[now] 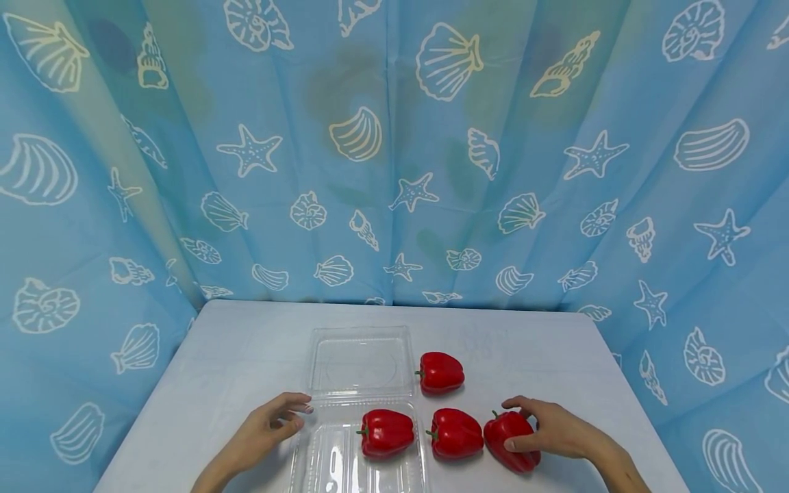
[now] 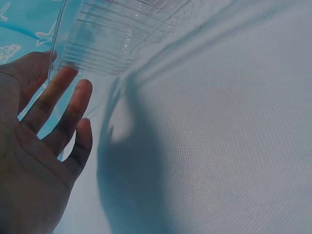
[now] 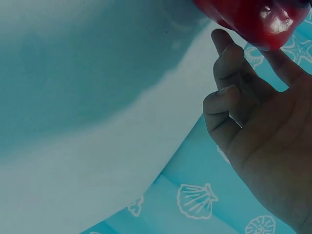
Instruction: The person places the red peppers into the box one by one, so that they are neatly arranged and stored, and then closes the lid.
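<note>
My right hand (image 1: 557, 430) holds a red bell pepper (image 1: 507, 430) between thumb and index finger, at the right end of a front row. In the right wrist view this pepper (image 3: 265, 22) shows at the top, with the other fingers bent below it. My left hand (image 1: 265, 430) is at the left edge of a clear plastic clamshell box (image 1: 320, 445), its lid (image 1: 360, 363) folded back. Seen from the left wrist, the fingers are loosely spread, fingertips right at the box rim (image 2: 54, 44). One bell pepper (image 1: 387, 433) lies inside the box base.
Two more red bell peppers lie right of the box: one pepper (image 1: 456, 434) beside the held one, another pepper (image 1: 441, 373) farther back near the lid. A white table (image 1: 246, 356) carries everything. A blue shell-patterned curtain (image 1: 394, 239) hangs behind and at both sides.
</note>
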Available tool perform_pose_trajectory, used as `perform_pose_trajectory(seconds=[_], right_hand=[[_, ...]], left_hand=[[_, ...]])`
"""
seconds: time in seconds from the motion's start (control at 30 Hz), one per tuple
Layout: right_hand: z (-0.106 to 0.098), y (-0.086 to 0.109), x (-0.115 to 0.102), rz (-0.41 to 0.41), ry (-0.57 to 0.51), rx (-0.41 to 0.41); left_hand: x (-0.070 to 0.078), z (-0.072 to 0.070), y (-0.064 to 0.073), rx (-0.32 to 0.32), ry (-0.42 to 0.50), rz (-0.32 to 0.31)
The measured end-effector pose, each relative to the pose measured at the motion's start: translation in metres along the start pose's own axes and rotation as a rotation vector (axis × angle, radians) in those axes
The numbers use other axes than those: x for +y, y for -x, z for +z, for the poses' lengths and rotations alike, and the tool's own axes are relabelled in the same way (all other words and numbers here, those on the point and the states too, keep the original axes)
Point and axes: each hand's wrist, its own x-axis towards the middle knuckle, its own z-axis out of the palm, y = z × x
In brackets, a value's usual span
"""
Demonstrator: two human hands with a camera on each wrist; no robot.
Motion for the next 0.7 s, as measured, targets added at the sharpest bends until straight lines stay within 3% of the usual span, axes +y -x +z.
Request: perform_pose_trajectory(seconds=[0.7], right_hand=[[0.0013,-0.0008,0.0013,0.008,-0.003,-0.005]], left_hand=[[0.0010,0.0011,-0.0004,0.018,-0.022,-0.016]])
